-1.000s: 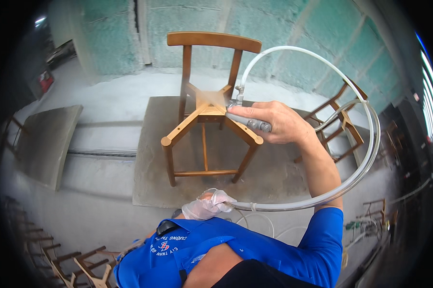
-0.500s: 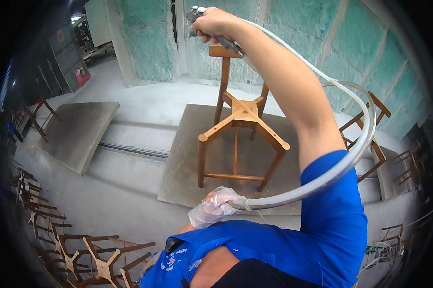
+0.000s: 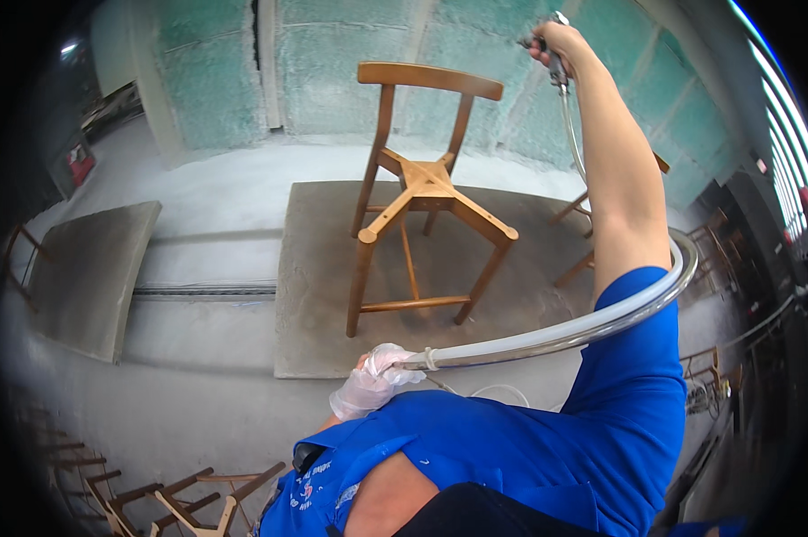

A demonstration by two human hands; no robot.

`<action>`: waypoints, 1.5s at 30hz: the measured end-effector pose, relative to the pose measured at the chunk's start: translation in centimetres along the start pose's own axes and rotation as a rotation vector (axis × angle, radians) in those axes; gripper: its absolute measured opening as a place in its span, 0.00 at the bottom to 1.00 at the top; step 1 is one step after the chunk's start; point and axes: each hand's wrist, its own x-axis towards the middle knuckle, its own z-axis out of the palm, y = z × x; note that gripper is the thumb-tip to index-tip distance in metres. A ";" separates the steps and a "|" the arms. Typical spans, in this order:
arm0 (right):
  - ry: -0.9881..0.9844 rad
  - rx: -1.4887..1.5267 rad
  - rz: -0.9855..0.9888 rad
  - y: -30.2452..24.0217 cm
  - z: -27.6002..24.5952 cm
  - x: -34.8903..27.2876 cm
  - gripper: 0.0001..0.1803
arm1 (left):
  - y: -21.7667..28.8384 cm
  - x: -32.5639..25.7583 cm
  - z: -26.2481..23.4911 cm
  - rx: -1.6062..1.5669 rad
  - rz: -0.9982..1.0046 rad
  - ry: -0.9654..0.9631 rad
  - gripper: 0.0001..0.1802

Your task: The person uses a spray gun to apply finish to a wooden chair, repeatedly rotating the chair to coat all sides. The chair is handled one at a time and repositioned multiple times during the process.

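Note:
My right hand (image 3: 561, 45) is raised at the upper right, fingers wrapped round a metal spray gun (image 3: 557, 68). The gun is to the right of a brown wooden chair frame's (image 3: 429, 181) curved backrest, apart from it. This frame stands upright, with a bare cross-shaped seat support and no seat. Low in the middle, my left hand (image 3: 372, 380), in a clear plastic glove, is closed round the end of a bundle of whitish and clear hoses (image 3: 547, 335). The hoses bend round behind my right upper arm, and a thin one runs up to the gun.
The chair frame stands on a grey board (image 3: 319, 277); another board (image 3: 95, 277) lies left. Several chair frames (image 3: 189, 510) crowd the lower left. More stand beyond my right arm. A green-and-white filter-like wall (image 3: 341, 80) rises behind. A floor track (image 3: 211, 292) runs between the boards.
My right hand has swung rightward with the spray gun, away from the backrest, which now shows whole. The view has turned to the right. My left hand still grips the hoses.

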 end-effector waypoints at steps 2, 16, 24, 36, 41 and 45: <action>0.111 -0.096 0.006 1.6 -2.8 -4.2 0.08 | 0.4 0.7 -0.8 0.222 0.056 -0.096 0.11; -0.240 0.035 -0.266 -0.1 5.4 -21.2 0.18 | -0.5 2.5 0.2 0.057 0.067 -0.271 0.13; -0.241 0.547 -0.306 7.4 1.3 -19.9 0.14 | -1.6 0.4 1.2 0.396 0.216 -0.029 0.12; 0.058 1.039 0.271 35.9 -8.1 -16.2 0.10 | -2.6 4.9 14.5 0.339 0.072 0.154 0.15; 0.027 0.969 0.375 43.6 -9.1 -18.6 0.10 | -3.5 8.5 20.1 0.353 0.063 0.096 0.15; 0.027 0.951 0.525 47.7 -12.5 -19.1 0.10 | -3.8 8.9 23.4 0.301 -0.014 0.151 0.15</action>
